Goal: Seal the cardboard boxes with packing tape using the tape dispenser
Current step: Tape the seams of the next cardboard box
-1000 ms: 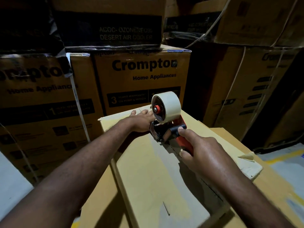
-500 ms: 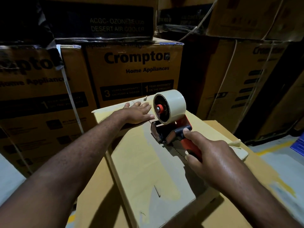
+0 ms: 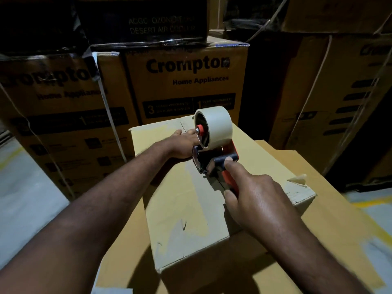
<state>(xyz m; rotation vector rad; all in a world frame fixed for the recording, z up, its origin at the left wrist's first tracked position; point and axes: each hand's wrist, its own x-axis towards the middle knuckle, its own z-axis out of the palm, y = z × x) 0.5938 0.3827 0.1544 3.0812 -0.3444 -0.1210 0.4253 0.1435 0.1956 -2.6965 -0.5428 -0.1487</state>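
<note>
Two hands work on one small box. The right hand [image 3: 261, 200] is curled round the red handle of the single tape dispenser [image 3: 204, 161], its forefinger stretched forward along the top onto the black part. The left hand [image 3: 183, 145] lies palm down and flat on the small box [image 3: 191, 213], just left of the dispenser; its fingertips are hidden behind the roll.

The dispenser stands on the far half of the box's top, over the middle seam. It has a dark metal frame, a black and red plastic grip and one fat roll of tape [image 3: 218, 126], pale cream and smooth, round a red hub [image 3: 199, 130].

The box is plain tan cardboard, matt, square-cornered, with a paler dull band running down its top toward the near edge. A curled scrap of tape [image 3: 299, 180] sticks up at its right corner.

Beneath the box lies one larger flat carton [image 3: 286, 264] of the same brown board. Behind the box rise at least five stacked cartons: one reading "Crompton Home Appliances" [image 3: 186, 81] directly behind, another to its left [image 3: 53, 107], a black-printed "Desert Air Cooler" carton [image 3: 148, 22] on top, and more to the right [image 3: 339, 92], bound with thin white straps. Grey floor [image 3: 27, 200] with yellow lines shows on both sides of the box.
</note>
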